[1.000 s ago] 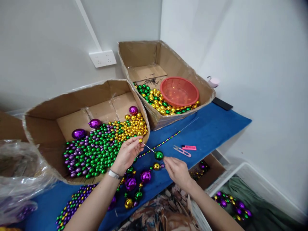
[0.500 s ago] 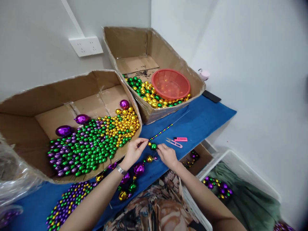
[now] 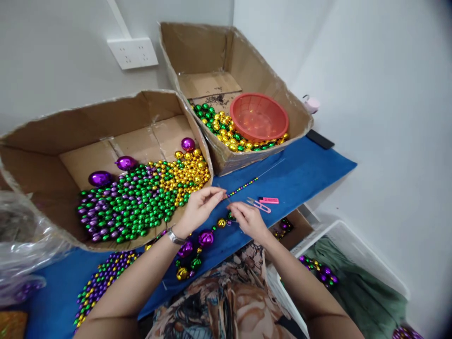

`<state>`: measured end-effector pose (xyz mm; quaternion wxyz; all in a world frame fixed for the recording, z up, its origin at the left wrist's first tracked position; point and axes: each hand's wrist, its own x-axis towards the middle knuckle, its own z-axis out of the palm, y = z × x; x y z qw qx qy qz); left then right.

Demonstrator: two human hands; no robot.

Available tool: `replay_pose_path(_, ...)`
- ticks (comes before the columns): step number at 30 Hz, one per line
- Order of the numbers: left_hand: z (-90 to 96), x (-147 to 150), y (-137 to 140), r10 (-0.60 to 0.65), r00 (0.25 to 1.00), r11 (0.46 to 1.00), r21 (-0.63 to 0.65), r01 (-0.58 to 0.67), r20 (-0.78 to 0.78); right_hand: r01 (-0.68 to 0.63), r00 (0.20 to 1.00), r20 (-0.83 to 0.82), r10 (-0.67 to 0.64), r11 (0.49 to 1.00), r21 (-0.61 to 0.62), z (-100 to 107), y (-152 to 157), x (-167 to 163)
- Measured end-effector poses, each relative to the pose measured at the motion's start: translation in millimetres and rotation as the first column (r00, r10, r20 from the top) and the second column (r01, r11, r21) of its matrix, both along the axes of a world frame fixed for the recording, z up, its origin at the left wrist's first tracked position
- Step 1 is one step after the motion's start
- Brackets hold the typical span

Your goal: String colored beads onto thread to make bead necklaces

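My left hand [image 3: 201,206] pinches the near end of a thin beading needle [image 3: 226,196] just in front of the near cardboard box. Small beads [image 3: 243,188] are strung along the needle, which runs up and to the right over the blue mat [image 3: 310,174]. My right hand [image 3: 250,220] is close beside it with fingertips pinched on the thread of a strand of large beads. That strand has a gold bead [image 3: 221,222] and a purple bead [image 3: 206,238] and trails toward my lap. A green bead on it is mostly hidden behind my right fingers.
The near cardboard box [image 3: 45,136] holds green, purple and gold beads. The far box [image 3: 247,52] holds beads and a red basket [image 3: 259,117]. Pink snips [image 3: 260,205] and a pink lighter [image 3: 270,200] lie on the mat. A plastic bag [image 3: 21,245] sits left, a white crate [image 3: 353,245] right.
My hands have drawn together at the needle's end. The green bead slid down the thread behind my right hand. The camera view has shifted slightly.
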<state>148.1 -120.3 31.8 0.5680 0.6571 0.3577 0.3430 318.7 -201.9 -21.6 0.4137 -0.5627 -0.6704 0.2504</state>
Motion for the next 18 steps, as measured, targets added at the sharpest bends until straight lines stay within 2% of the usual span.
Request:
replay_pose_path(4, 0.0, -20.1, 4.3, -0.035, 0.999, 0.993, -0.108, 0.037, 0.018, 0.071, 0.994, -0.073, -0.075, 0.996, -0.061, 8.4, -3.6, 7.6)
replay_pose_path(6, 6.1, -36.0, 9.5, -0.019, 1.0, 0.995, -0.102, 0.019, -0.003, 0.106, 0.992, -0.061, -0.11, 0.993, -0.057, 13.1, -5.3, 10.3)
replay_pose_path(9, 20.5, -60.6, 18.8, 0.088, 0.996, 0.994, -0.066, -0.088, -0.007, 0.134, 0.988, -0.074, -0.136, 0.99, -0.03, 20.9, -7.4, 9.4)
replay_pose_path(12, 29.2, -72.5, 21.1, 0.146, 0.989, 0.989, -0.024, -0.146, -0.009, 0.1, 0.993, -0.06, -0.101, 0.995, -0.018, 29.2, -7.8, 3.5)
replay_pose_path(15, 20.5, -60.8, 8.6, 0.04, 0.995, 0.998, 0.042, -0.037, -0.091, 0.057, 0.998, -0.04, -0.057, 0.998, -0.005, 36.3, -6.4, -3.1)
replay_pose_path(18, -6.1, -30.5, -13.3, -0.125, 0.978, 0.97, 0.186, 0.156, -0.166, 0.029, 0.996, -0.079, -0.027, 0.999, 0.027, 40.4, -5.3, -6.8)
